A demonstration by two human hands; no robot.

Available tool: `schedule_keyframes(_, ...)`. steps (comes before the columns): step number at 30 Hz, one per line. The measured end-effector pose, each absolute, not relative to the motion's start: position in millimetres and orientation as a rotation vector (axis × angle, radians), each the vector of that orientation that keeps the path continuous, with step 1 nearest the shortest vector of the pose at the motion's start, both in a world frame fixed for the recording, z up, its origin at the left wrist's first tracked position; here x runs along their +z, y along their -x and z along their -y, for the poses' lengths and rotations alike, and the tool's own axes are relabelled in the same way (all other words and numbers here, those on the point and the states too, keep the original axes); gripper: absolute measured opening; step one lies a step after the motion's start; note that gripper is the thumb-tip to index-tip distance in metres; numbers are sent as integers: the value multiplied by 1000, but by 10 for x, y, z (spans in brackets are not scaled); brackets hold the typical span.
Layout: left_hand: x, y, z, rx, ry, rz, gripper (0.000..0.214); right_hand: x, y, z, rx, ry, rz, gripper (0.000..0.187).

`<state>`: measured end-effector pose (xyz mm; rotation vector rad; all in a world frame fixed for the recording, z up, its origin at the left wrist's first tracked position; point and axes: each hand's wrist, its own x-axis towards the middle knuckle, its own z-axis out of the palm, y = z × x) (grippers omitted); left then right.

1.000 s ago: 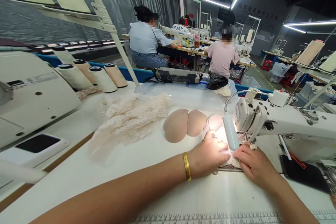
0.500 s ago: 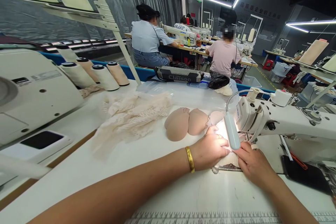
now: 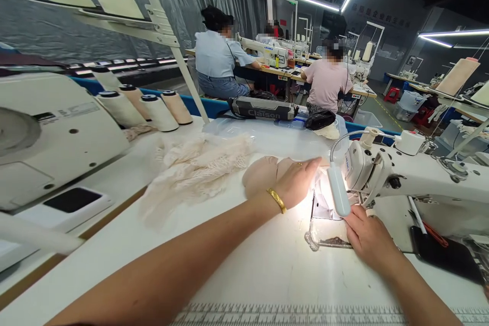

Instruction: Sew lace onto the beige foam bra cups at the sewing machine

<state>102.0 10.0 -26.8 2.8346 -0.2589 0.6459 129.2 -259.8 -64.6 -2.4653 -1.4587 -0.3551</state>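
Observation:
My left hand (image 3: 300, 181), with a gold bangle at the wrist, lies over the right part of the beige moulded bra cups (image 3: 260, 175). Its visible fingers stretch toward the sewing machine's lamp; I cannot see whether they touch a cup. Beside the needle area of the white sewing machine (image 3: 367, 163), my right hand (image 3: 369, 234) rests low on the bed, fingers extended and tips partly behind the lamp head (image 3: 337, 191). Pale fabric (image 3: 323, 188) lies in the bright light left of the lamp. The needle itself is hidden.
Cream lace (image 3: 202, 163) lies left of the cups, near thread cones (image 3: 158, 112). Behind stands a translucent plastic bin (image 3: 267, 137). A black phone-like slab (image 3: 446, 254) is at right, a ruler strip (image 3: 290, 314) along the front edge. Two co-workers sit at machines beyond.
My left hand has moved left and away from the needle area onto the cups. The metal plate it covered now shows. My right hand has barely moved.

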Motion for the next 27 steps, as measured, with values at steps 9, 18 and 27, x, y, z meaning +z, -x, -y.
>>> schedule_keyframes(9,-192,-724,-25,369,-2940,425,12,-605,-1278,2592,-352,2466,1482,20)
schedule_keyframes(18,-181,-459,248,181,-2880,914,17,-577,-1268,2580,-349,2477,1467,20)
schedule_keyframes(27,-305,-567,291,438,-2848,982,18,-558,-1269,2579,-310,2449,1466,19)
